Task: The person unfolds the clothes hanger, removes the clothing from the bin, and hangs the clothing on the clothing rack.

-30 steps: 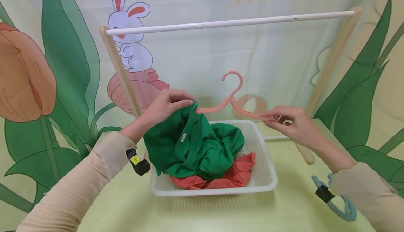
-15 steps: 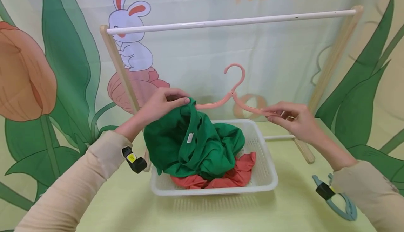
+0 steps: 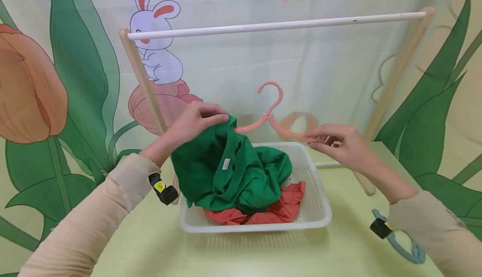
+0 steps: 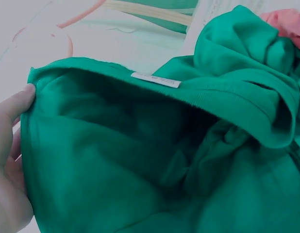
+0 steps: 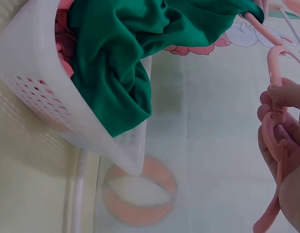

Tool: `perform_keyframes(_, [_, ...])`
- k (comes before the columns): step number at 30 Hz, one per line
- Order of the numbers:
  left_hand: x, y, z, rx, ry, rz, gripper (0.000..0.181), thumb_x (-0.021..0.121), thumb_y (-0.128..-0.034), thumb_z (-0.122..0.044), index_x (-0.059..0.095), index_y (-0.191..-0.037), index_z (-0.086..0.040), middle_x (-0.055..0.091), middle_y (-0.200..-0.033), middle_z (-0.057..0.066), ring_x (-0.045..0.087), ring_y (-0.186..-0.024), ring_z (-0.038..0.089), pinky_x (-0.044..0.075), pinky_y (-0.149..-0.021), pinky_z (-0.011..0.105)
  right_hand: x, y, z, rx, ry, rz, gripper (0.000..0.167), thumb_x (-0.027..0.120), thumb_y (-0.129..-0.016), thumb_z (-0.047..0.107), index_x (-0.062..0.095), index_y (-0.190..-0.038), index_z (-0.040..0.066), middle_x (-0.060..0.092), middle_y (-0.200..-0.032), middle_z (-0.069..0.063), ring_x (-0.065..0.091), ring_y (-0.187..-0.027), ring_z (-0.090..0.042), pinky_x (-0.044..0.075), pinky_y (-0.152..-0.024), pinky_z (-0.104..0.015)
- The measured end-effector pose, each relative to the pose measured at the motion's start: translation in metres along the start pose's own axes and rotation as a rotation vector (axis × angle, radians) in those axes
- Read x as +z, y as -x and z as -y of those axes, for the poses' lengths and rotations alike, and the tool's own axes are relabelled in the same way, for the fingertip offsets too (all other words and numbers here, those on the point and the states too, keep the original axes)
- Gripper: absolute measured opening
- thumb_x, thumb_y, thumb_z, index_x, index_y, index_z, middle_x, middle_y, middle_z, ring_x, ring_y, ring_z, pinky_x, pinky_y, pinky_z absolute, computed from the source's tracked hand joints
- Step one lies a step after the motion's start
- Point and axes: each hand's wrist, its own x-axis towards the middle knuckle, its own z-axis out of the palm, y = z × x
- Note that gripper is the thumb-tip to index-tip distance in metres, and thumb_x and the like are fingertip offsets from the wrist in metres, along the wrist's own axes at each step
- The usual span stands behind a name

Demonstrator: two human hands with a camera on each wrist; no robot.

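Observation:
A green garment (image 3: 246, 180) with a white tag (image 3: 226, 164) lies bunched in a white basket, its upper left part lifted. My left hand (image 3: 197, 122) pinches the edge of its opening between thumb and fingers; in the left wrist view the garment's inside (image 4: 101, 145) gapes toward the camera. My right hand (image 3: 339, 143) holds one arm of a pink clothes hanger (image 3: 284, 132), hook upward. The hanger's other arm runs to the green edge beside my left fingers, and its end is hidden there. In the right wrist view the right thumb and fingers grip the hanger (image 5: 274, 68).
Red cloth (image 3: 282, 210) lies under the green one in the white basket (image 3: 256, 228). Behind it stands a wooden rack with a white rod (image 3: 278, 26) across the top. A teal hanger-like piece (image 3: 401, 251) lies on the table by the right sleeve.
The hanger rose slightly, then dropped and shifted left with my right hand, its left arm sliding toward the green garment. My left hand kept its pinch and barely moved.

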Motion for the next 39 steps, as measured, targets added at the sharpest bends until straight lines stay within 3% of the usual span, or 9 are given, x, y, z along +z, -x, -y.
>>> perform_keyframes(5, [0.005, -0.003, 0.0, -0.004, 0.0, -0.029, 0.019, 0.066, -0.0953, -0.024, 0.078, -0.105, -0.013, 0.076, -0.098, 0.005, 0.066, -0.087, 0.014, 0.055, -0.079, 0.026, 0.007, -0.001, -0.004, -0.011, -0.021, 0.009, 0.03, 0.074, -0.083, -0.003, 0.075, -0.109, 0.011, 0.074, -0.087, -0.002, 0.059, -0.07, -0.001, 0.051, -0.06, -0.017])
perform_keyframes(9, [0.014, -0.005, -0.006, 0.006, 0.008, 0.004, 0.02, 0.066, -0.095, -0.024, 0.077, -0.108, -0.013, 0.076, -0.101, 0.006, 0.068, -0.091, 0.014, 0.056, -0.083, 0.028, 0.013, -0.004, -0.002, -0.025, -0.023, 0.029, 0.029, 0.075, -0.083, -0.001, 0.076, -0.108, 0.013, 0.074, -0.086, 0.001, 0.059, -0.07, -0.001, 0.051, -0.06, -0.017])
perform_keyframes(15, [0.026, -0.013, -0.014, 0.005, 0.067, 0.016, 0.021, 0.064, -0.0964, -0.024, 0.076, -0.109, -0.012, 0.076, -0.103, 0.006, 0.069, -0.092, 0.014, 0.057, -0.085, 0.029, 0.024, -0.008, 0.008, 0.081, -0.039, 0.022, 0.025, 0.073, -0.088, 0.006, 0.075, -0.112, 0.015, 0.075, -0.088, 0.001, 0.06, -0.069, -0.004, 0.052, -0.061, -0.02])
perform_keyframes(21, [0.021, -0.015, -0.017, 0.03, -0.034, 0.052, 0.022, 0.066, -0.0956, -0.026, 0.076, -0.112, -0.016, 0.076, -0.105, 0.002, 0.068, -0.095, 0.013, 0.056, -0.089, 0.031, 0.022, -0.007, 0.005, 0.111, -0.06, -0.043, 0.025, 0.073, -0.088, 0.007, 0.076, -0.112, 0.015, 0.075, -0.089, -0.001, 0.059, -0.069, -0.004, 0.051, -0.061, -0.019])
perform_keyframes(24, [0.016, -0.014, -0.018, 0.044, -0.096, 0.065, 0.024, 0.067, -0.0946, -0.029, 0.075, -0.115, -0.02, 0.076, -0.11, -0.001, 0.068, -0.102, 0.011, 0.055, -0.093, 0.032, 0.017, -0.007, 0.003, 0.104, -0.067, -0.08, 0.025, 0.073, -0.087, 0.004, 0.076, -0.11, 0.013, 0.075, -0.09, 0.005, 0.061, -0.07, -0.003, 0.051, -0.061, -0.017])
perform_keyframes(31, [0.002, -0.005, -0.018, 0.079, -0.16, 0.014, 0.027, 0.07, -0.0927, -0.028, 0.073, -0.119, -0.02, 0.073, -0.116, -0.001, 0.067, -0.109, 0.013, 0.054, -0.097, 0.034, 0.004, -0.009, 0.003, 0.104, -0.073, -0.123, 0.025, 0.074, -0.085, 0.001, 0.076, -0.109, 0.009, 0.072, -0.09, 0.018, 0.063, -0.071, -0.001, 0.05, -0.061, -0.015])
perform_keyframes(39, [0.003, -0.003, -0.023, 0.124, -0.198, 0.056, 0.023, 0.067, -0.095, -0.023, 0.073, -0.116, -0.014, 0.075, -0.111, 0.005, 0.071, -0.102, 0.018, 0.056, -0.095, 0.035, 0.005, -0.013, 0.012, 0.076, -0.064, -0.093, 0.025, 0.072, -0.087, 0.002, 0.076, -0.11, 0.011, 0.075, -0.089, 0.002, 0.064, -0.072, 0.0, 0.05, -0.06, -0.017])
